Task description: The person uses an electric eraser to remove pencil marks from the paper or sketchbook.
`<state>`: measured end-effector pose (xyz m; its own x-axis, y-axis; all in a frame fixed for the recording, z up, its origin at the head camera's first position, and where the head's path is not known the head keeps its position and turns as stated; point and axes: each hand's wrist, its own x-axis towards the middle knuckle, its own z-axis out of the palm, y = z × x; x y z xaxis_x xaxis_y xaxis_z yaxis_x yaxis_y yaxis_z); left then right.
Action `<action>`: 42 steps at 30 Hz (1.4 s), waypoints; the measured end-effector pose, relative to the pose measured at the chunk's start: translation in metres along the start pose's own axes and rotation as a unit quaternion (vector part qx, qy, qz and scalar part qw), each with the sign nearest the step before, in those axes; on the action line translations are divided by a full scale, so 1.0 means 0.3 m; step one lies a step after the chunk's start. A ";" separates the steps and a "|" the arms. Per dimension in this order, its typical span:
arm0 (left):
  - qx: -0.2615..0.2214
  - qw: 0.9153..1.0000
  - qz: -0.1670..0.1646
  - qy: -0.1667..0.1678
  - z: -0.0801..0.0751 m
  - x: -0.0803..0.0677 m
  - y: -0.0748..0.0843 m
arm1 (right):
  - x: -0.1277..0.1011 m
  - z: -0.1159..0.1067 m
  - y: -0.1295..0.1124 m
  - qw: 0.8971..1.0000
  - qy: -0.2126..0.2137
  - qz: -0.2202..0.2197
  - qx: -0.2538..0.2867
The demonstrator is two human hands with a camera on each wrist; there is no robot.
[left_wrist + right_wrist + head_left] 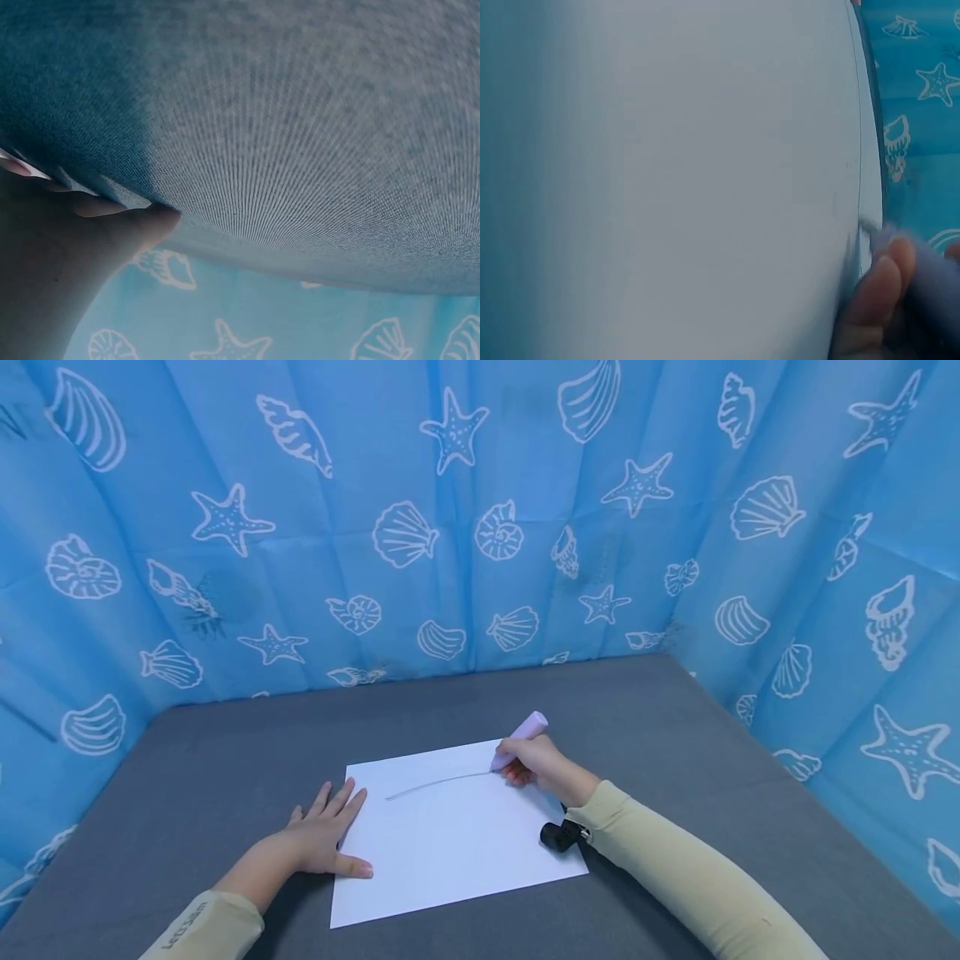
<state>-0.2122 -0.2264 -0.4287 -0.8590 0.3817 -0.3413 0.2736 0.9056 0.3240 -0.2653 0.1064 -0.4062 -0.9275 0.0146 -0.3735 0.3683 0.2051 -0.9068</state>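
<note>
A white sheet of paper [450,852] lies on the grey cloth surface. My right hand [536,762] grips a thick lavender pen [531,725] near the sheet's far right corner, with the pen's lower end at the paper. From that end a thin, slightly curved grey line [435,784] runs leftward across the upper sheet. In the right wrist view, fingers [881,292] pinch the lavender pen [926,277] close to its thin tip. My left hand [322,839] rests spread at the sheet's left edge, its thumb and fingertips over the paper.
A small black device [560,836] is fastened at my right wrist, over the paper's right side. Grey cloth [622,710] covers the table around the sheet. Blue curtains [465,585] printed with white shells and starfish hang behind and along both sides.
</note>
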 end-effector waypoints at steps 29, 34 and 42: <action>-0.002 1.000 0.008 0.005 0.001 0.001 -0.002 | 0.011 -0.003 0.001 1.000 -0.007 0.003 -0.001; 0.003 1.000 0.006 -0.006 -0.014 -0.006 0.010 | 0.007 -0.003 -0.004 1.000 -0.014 -0.003 0.011; 0.006 1.000 0.009 -0.013 -0.035 -0.037 0.043 | 0.004 -0.003 0.011 0.999 -0.015 -0.002 0.028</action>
<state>-0.2039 -0.2209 -0.4115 -0.8420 0.4028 -0.3588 0.2941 0.9004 0.3206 -0.2653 0.1080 -0.4094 -0.9269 -0.0161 -0.3749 0.3685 0.1501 -0.9174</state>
